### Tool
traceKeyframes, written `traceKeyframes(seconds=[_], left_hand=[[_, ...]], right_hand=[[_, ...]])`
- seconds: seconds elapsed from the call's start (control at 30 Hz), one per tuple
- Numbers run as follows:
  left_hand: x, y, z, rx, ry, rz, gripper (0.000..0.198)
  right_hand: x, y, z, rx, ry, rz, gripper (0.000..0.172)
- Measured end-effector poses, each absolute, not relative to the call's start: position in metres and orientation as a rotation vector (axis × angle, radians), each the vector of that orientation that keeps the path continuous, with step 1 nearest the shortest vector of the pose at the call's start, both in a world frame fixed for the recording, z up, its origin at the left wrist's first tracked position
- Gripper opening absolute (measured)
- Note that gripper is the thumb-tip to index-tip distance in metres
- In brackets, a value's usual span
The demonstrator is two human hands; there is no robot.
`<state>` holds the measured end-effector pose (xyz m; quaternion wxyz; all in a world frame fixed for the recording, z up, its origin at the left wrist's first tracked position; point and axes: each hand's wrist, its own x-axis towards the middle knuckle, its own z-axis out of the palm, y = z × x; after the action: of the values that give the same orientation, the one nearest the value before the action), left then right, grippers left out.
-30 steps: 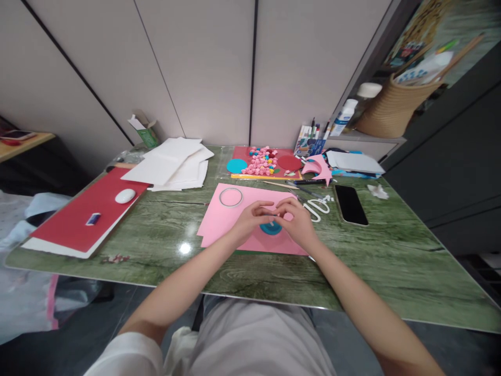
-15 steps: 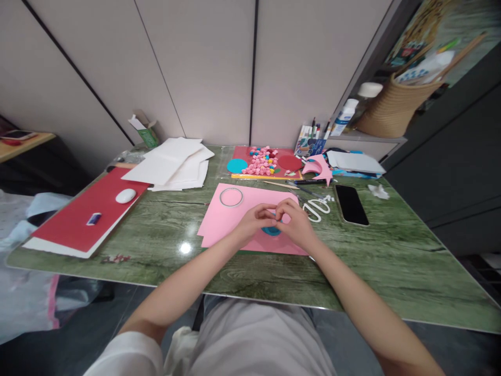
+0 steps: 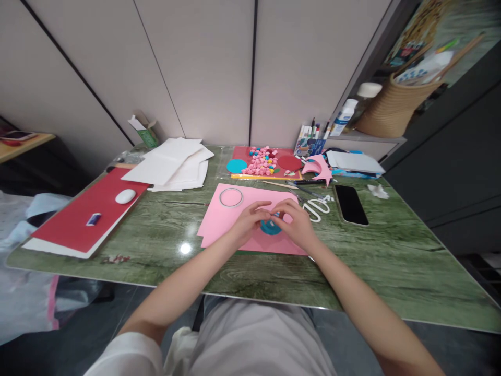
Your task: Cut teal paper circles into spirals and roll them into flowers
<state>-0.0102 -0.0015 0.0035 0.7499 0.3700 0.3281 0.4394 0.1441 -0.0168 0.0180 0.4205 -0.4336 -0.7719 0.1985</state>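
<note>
Bends left hand (image 3: 250, 220) and right hand (image 3: 296, 219) toward each other over a round blue disc (image 3: 269, 230), with fingertips meeting just above its far side. Curls thumb and fingers inward in each grip; cannot tell of either grip being closed on a small piece. Covers part of the disc with the fingers and leaves the near edge visible, along with a pale spot too small to make out.

Has the disc over the right half of overlapping pale pink paper sheets (image 3: 221, 224), apparently resting on them, on a glossy green wood-grain tabletop (image 3: 395, 261). Has a thin grey ring (image 3: 230, 206) near the far left corner of the same sheets. Shows white-handled scissors (image 3: 313, 221) just beside the right hand and, farther right, a black rectangular smartphone (image 3: 351, 204).

Shows, beyond the pink sheets, a cluster of small, mostly pink balls (image 3: 260, 166) between a flat bright blue circle (image 3: 237, 166) and a flat dark red circle (image 3: 290, 162). Has at left loose white sheets (image 3: 164, 162) and a large red sheet (image 3: 74, 211), bearing a smooth white oval object (image 3: 126, 196) and a small purple-and-white block (image 3: 93, 219).
</note>
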Motion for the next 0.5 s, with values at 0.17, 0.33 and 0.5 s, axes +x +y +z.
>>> traceKeyframes(seconds=[0.17,0.33,0.5], left_hand=[[-0.012,-0.001,0.002,0.863,0.699,0.984,0.043],[-0.011,-0.001,-0.001,0.908,0.742,1.03,0.041],[-0.008,-0.001,0.0,0.898,0.728,1.01,0.044]], right_hand=[[0.145,-0.016,0.014,-1.078,-1.966,0.476,0.017],[0.143,-0.012,0.006,-1.019,-2.037,0.495,0.029],[0.144,-0.012,0.006,-1.068,-1.963,0.449,0.022]])
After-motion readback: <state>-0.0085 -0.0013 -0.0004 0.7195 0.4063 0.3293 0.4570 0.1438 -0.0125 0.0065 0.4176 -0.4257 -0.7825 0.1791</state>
